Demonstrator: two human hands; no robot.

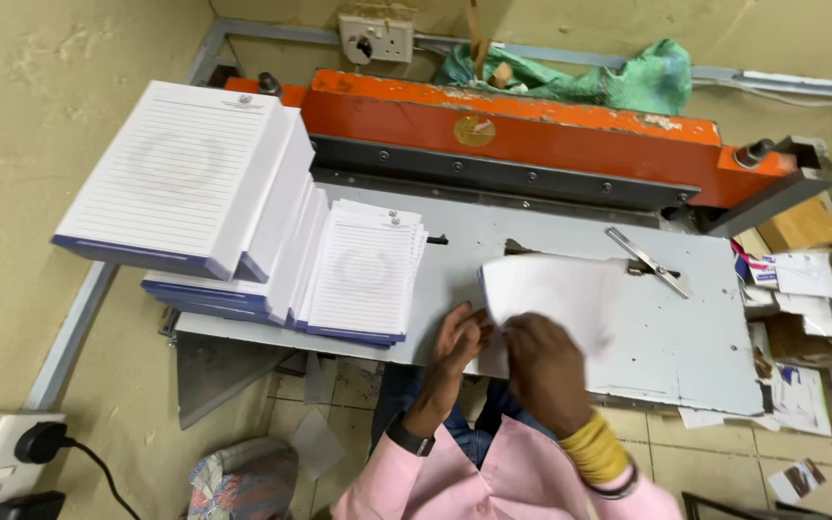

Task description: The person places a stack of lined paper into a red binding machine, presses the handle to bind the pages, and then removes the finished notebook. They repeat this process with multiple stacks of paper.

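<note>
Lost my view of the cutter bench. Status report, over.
Both hands, left hand and right hand, on a blurred white sheet stack at the table's front edge. Lined pads piled left, apart. Nothing blocking.

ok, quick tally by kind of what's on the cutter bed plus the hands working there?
Stacks of lined notepads: 3 (tall, middle, short)
Loose white sheets bundle: 1, held by both hands
Metal guide bar: 1
Hands: 2 (left hand, right hand)
Total: 7
</note>
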